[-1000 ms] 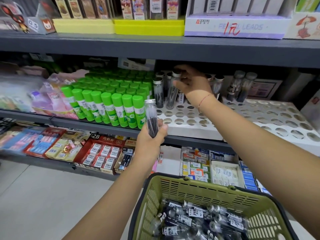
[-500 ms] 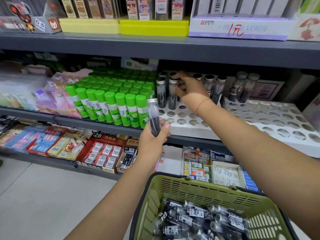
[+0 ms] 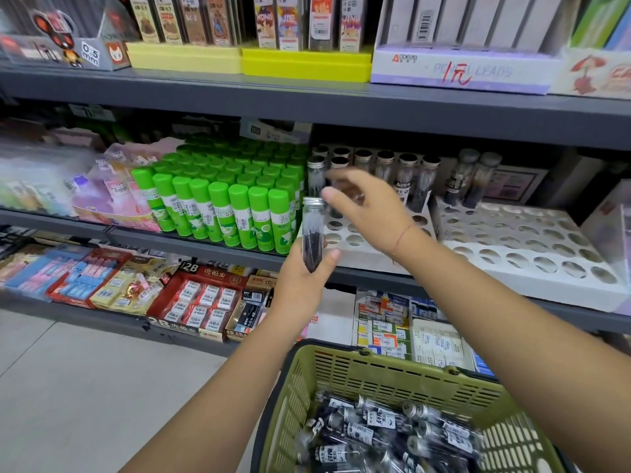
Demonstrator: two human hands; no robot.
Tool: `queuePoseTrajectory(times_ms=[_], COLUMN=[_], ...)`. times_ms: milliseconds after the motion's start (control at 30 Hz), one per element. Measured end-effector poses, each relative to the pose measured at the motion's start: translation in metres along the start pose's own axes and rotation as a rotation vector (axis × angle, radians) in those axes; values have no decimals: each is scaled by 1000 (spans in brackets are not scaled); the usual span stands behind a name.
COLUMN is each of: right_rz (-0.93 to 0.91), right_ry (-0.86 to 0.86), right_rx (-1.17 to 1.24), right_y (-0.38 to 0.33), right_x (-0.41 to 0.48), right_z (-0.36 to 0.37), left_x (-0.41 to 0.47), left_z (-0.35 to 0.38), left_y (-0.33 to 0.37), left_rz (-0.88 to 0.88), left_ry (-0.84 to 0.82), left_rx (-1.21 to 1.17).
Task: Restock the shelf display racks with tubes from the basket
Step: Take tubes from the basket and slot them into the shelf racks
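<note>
We hold one clear tube [image 3: 312, 233] upright in the left hand [image 3: 302, 285], fingers wrapped around its lower half, metal cap uppermost. The right hand [image 3: 368, 213] is empty, fingers loosely spread, hovering in front of the white rack [image 3: 345, 249] with its fingertips just beside the tube's cap. We judge the step in hand to be a transfer: the right hand is reaching to take the tube for placement.

The rack sits on the middle shelf at 12 o'clock. Its back rows hold standing tubes [image 3: 384, 169]; the front holes are open. A second rack [image 3: 532, 247] at 2 o'clock is almost wholly unfilled, with two tubes at its rear. The green basket [image 3: 392, 377] at 6 o'clock contains many more tubes, lying loose.

Next move: pinch the tube near the cap, release the left hand, align the tube vertically over an open hole, and lower it straight. Avoid knocking the green glue sticks [image 3: 218, 213] at 10 o'clock.
</note>
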State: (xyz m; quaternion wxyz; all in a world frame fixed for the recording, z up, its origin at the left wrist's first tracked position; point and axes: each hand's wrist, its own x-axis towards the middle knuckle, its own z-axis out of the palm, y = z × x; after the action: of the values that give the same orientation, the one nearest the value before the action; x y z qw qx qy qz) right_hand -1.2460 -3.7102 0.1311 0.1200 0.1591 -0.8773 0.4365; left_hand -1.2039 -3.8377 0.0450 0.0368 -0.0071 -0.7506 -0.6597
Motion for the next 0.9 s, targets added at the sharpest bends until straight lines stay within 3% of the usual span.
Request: queuePoseTrajectory(times_ms=[133,267,400,467,733,900], right_rz=[61,155,130,137,110,114], right_ry=[-200,-80,297,361,334,139], right_rx=[268,421,272,171,-42,-143], right_y=[1,6,19,30,51,58], right_x=[-20,-13,16,27,46,48], right_z=[12,-7,-39,-41,-30,-23], left_x=[-4,-7,-8,-8,-9,-9], left_z=[2,0,0,1,1,1], left_y=[4,6,-4,-11,-28,-29], left_rz=[81,113,236,299,369,363], left_ry=[-21,-26,84,54,-27,-39], left_rx=[155,285,628,755,912,919])
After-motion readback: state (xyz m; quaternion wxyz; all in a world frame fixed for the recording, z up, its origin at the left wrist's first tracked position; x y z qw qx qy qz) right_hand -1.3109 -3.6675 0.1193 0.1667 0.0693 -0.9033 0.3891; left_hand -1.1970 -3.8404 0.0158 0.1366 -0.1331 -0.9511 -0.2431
